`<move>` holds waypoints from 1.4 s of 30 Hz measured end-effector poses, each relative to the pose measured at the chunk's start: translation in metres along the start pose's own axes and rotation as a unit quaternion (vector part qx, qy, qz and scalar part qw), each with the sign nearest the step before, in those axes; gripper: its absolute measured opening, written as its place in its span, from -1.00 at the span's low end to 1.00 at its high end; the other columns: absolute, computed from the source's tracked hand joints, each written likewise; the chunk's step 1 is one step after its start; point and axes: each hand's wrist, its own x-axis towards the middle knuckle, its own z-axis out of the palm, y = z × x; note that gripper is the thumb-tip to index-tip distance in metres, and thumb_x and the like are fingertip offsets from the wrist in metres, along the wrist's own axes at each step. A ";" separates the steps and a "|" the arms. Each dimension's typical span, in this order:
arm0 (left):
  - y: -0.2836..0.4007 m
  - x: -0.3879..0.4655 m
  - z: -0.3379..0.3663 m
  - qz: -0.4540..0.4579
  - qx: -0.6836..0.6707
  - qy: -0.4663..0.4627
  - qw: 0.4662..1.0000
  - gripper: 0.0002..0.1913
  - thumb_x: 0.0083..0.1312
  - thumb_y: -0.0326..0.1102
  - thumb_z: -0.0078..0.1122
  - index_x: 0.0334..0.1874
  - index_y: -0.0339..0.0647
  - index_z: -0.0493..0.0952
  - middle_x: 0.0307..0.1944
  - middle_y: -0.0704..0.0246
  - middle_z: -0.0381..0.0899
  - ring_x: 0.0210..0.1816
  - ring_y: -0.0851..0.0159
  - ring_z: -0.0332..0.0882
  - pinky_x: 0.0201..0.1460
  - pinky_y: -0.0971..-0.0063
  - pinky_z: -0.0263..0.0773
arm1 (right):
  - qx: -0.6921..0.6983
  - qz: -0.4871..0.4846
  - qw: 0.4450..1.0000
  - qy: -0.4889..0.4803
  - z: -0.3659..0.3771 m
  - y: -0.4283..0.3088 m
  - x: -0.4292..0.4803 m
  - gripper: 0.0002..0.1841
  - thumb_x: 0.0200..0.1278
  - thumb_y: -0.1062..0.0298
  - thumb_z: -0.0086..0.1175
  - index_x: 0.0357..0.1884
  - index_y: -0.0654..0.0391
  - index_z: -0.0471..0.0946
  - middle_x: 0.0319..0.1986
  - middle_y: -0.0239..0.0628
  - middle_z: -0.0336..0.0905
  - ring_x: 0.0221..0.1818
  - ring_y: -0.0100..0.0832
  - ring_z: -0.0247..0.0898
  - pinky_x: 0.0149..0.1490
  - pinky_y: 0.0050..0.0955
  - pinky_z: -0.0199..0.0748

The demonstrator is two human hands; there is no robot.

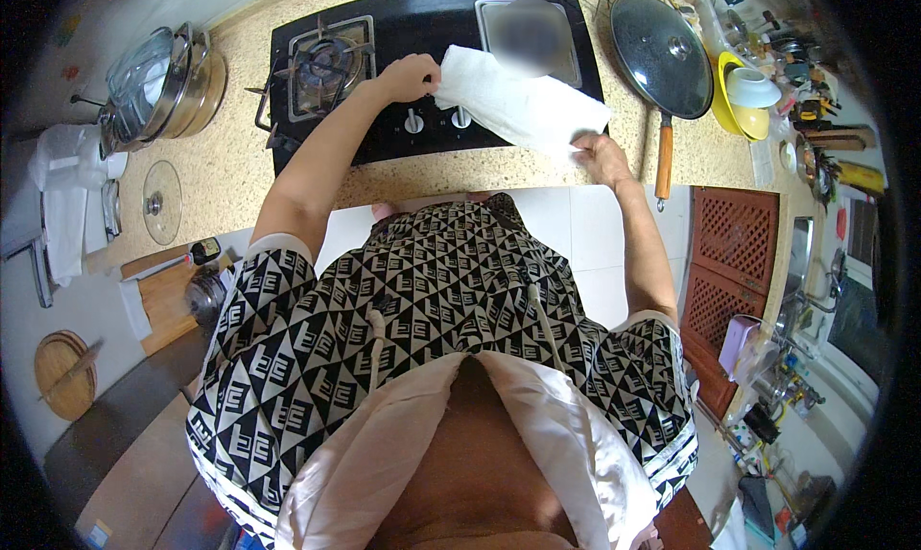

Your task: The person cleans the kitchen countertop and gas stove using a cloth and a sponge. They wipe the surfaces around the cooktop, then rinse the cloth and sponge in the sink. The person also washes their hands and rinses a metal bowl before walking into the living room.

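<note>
A white cloth or paper towel [519, 102] is stretched out above the front right of a black gas cooktop [424, 24]. My left hand [410, 78] grips its left end, near two control knobs [414, 123]. At its lower right corner, by the counter's front edge, my right hand [603, 158] pinches it. The left burner [324, 62] shows bare, with its pan support around it. Behind the towel lies the right burner's square metal tray [575, 70], whose middle is blurred.
Right of the cooktop is a lidded frying pan [660, 53], its wooden handle [663, 158] reaching past the counter edge. Yellow and white bowls [748, 89] stand beyond it. Stacked pots [165, 82] and a loose glass lid [163, 202] occupy the left of the speckled counter [237, 154].
</note>
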 end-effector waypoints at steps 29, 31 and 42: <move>0.278 0.004 -0.055 0.158 -0.190 0.087 0.965 -0.74 0.05 -0.49 0.14 -0.16 -0.26 0.45 -0.34 0.16 0.54 -0.30 0.08 0.57 -0.29 0.35 0.42 | 0.906 -0.133 0.403 0.003 -0.043 -0.119 0.038 -0.49 0.34 0.14 -0.12 0.21 0.28 0.25 0.13 -0.14 0.35 0.09 -0.18 0.33 0.17 -0.27 0.31; 0.276 -0.004 -0.069 0.182 -0.156 0.120 0.963 -0.73 0.04 -0.49 0.13 -0.17 -0.25 0.46 -0.34 0.18 0.53 -0.30 0.06 0.56 -0.29 0.33 0.42 | 0.888 -0.182 0.422 -0.003 -0.059 -0.134 0.040 -0.49 0.35 0.13 -0.15 0.22 0.27 0.25 0.15 -0.13 0.34 0.12 -0.17 0.30 0.20 -0.26 0.27; 0.240 -0.056 -0.074 0.028 -0.086 0.332 0.939 -0.77 -0.05 -0.55 0.26 -0.34 -0.06 0.67 -0.38 0.36 0.43 -0.26 0.27 0.49 -0.29 0.44 0.43 | 0.935 -0.209 0.280 0.067 -0.039 -0.061 0.098 -0.45 0.40 0.04 -0.28 0.30 0.19 0.22 0.28 -0.12 0.20 0.31 -0.13 0.12 0.41 -0.16 -0.02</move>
